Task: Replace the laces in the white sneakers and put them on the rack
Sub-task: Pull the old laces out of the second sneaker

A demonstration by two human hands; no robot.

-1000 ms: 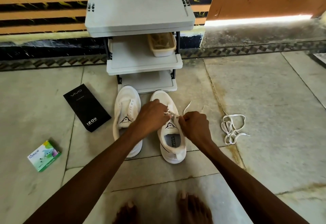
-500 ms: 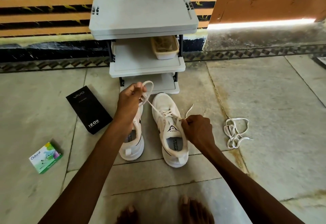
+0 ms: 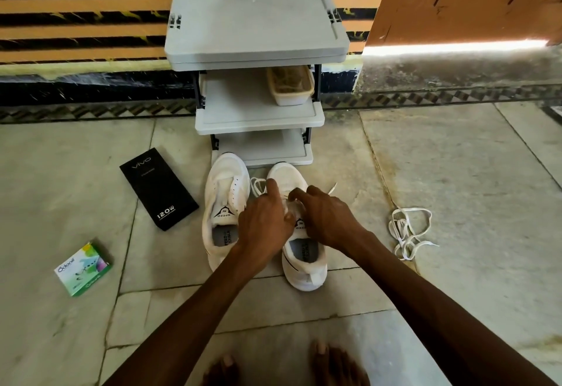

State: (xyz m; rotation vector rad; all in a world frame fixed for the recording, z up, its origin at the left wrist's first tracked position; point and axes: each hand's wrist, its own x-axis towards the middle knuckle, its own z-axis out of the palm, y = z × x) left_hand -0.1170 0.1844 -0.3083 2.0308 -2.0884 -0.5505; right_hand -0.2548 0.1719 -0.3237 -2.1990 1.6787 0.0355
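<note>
Two white sneakers stand side by side on the floor in front of the grey rack (image 3: pixel 255 14). The left sneaker (image 3: pixel 226 179) has no lace in its eyelets. Both my hands are over the lacing of the right sneaker (image 3: pixel 304 267). My left hand (image 3: pixel 264 221) lies on it with the index finger stretched toward the toe. My right hand (image 3: pixel 325 218) has its fingers curled on the white lace (image 3: pixel 257 186) at the eyelets. A slack loop of that lace lies between the two shoes, and its other end sticks out to the right.
A loose white lace (image 3: pixel 407 230) lies tangled on the floor to the right. A black box (image 3: pixel 158 191) and a small green box (image 3: pixel 83 268) lie to the left. A beige tray (image 3: pixel 290 84) sits on the rack's middle shelf. My bare feet (image 3: pixel 331 364) are at the bottom edge.
My left hand, which had pulled the lace up and to the left, has come back down onto the right sneaker. The lace now lies slack between the shoes.
</note>
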